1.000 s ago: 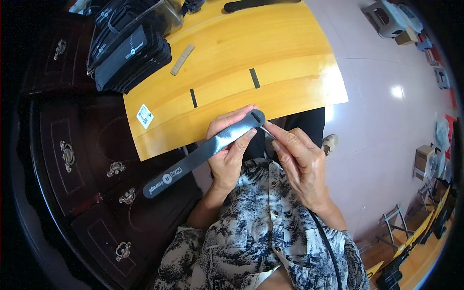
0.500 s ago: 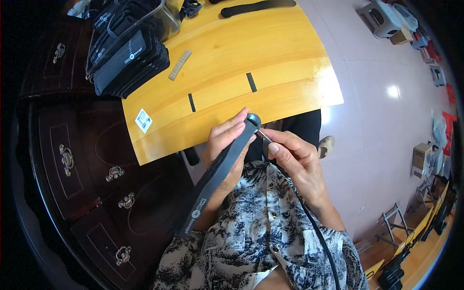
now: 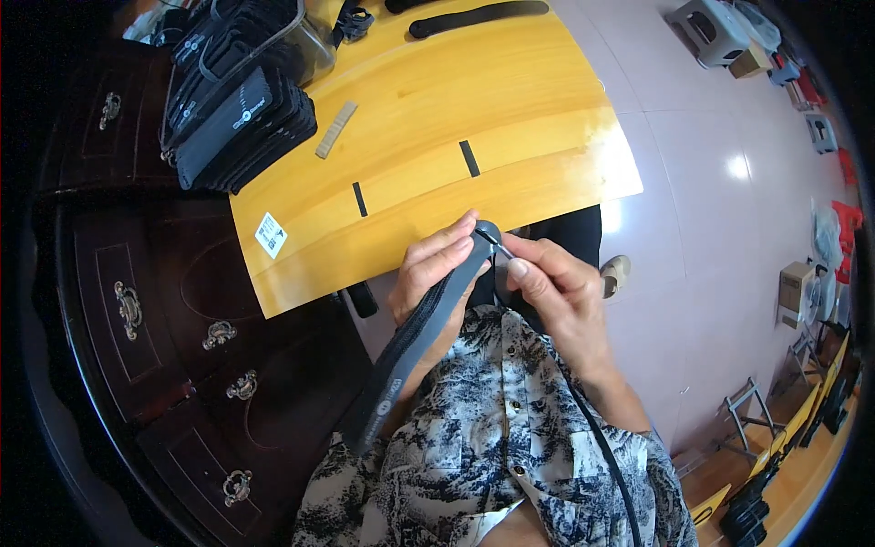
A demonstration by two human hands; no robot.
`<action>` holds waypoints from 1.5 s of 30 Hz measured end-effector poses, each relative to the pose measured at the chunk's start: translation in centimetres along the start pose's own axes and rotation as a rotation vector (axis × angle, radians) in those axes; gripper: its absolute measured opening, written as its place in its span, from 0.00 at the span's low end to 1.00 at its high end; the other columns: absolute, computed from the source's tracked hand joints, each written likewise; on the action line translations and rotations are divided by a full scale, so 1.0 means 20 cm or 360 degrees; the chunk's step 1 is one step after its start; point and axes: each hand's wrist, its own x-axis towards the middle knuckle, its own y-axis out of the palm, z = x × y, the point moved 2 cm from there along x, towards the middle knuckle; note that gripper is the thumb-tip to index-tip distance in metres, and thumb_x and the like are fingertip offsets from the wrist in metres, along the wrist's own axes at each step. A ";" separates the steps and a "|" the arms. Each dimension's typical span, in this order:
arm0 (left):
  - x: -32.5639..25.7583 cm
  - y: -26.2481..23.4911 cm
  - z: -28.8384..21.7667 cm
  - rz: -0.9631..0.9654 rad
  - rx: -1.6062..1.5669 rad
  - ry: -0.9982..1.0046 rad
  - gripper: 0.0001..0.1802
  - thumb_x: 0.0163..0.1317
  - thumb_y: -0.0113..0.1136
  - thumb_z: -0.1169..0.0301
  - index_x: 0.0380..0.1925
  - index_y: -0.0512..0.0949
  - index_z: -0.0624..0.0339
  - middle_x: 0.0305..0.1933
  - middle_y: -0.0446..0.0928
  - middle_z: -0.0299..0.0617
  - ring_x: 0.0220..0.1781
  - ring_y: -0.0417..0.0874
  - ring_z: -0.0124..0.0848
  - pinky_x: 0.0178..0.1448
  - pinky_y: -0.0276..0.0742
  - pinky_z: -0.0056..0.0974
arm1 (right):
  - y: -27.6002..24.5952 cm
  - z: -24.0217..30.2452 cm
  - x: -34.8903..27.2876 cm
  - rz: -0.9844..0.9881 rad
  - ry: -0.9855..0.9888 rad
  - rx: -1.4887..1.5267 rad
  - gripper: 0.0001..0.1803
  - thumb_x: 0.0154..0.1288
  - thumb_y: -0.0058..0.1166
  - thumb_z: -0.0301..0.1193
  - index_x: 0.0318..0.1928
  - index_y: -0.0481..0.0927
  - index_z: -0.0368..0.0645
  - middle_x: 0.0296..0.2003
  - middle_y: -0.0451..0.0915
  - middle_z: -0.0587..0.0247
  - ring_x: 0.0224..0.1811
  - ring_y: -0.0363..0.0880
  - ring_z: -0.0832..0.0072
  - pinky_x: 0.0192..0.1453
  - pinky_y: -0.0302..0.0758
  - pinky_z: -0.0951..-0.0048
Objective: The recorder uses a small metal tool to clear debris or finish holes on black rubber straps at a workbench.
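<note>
Obs.: your left hand is wrapped around the upper end of a long flat dark-grey padded strap, fingers closed on it, with the strap running down and left across your patterned black-and-white shirt and its free end hanging near your left side. Your right hand is pinched, thumb and forefinger together, on a small dark fitting at the strap's rounded tip, just off the near edge of the yellow wooden tabletop. The two hands sit close together, almost touching at the tip. A thin black cord runs from under your right hand down over the shirt. Advice, as judgement: keep your left grip firm and close to the tip so the end does not flex, hold the pinch square to the strap, and work in small movements; resting your wrists on the table edge would likely steady both. Watch that the loose lower end does not swing and twist the piece. Not resolved: the fitting itself is too small to identify, and whether the cord joins it is hidden by your fingers. The stack of black flat padded pieces at the table's far left is partly cut by the rim, as is the long black strip at the top edge.
</note>
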 end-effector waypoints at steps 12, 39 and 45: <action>0.00 -0.05 0.05 0.0027 -0.0755 -0.0344 0.15 0.60 0.59 0.83 0.48 0.71 0.67 0.52 0.76 0.58 0.56 0.79 0.46 0.62 0.75 0.43 | -0.09 0.03 0.10 0.0371 -0.0228 -0.0094 0.16 0.63 0.57 0.26 0.52 0.80 0.39 0.29 0.79 0.56 0.29 0.78 0.73 0.34 0.73 0.74; 0.04 -0.08 0.07 0.0139 -0.0861 -0.0427 0.15 0.56 0.64 0.82 0.44 0.74 0.68 0.50 0.79 0.58 0.56 0.79 0.43 0.61 0.75 0.40 | -0.05 0.09 0.04 0.0286 -0.0306 -0.0352 0.20 0.63 0.55 0.21 0.56 0.78 0.42 0.26 0.73 0.60 0.25 0.70 0.74 0.30 0.68 0.75; 0.05 -0.09 0.13 0.0319 -0.1213 -0.0774 0.14 0.57 0.64 0.79 0.44 0.75 0.67 0.51 0.79 0.55 0.57 0.79 0.40 0.63 0.74 0.39 | -0.10 0.06 0.06 0.0447 -0.0139 -0.0210 0.18 0.64 0.55 0.24 0.54 0.79 0.40 0.26 0.74 0.61 0.26 0.71 0.75 0.31 0.68 0.76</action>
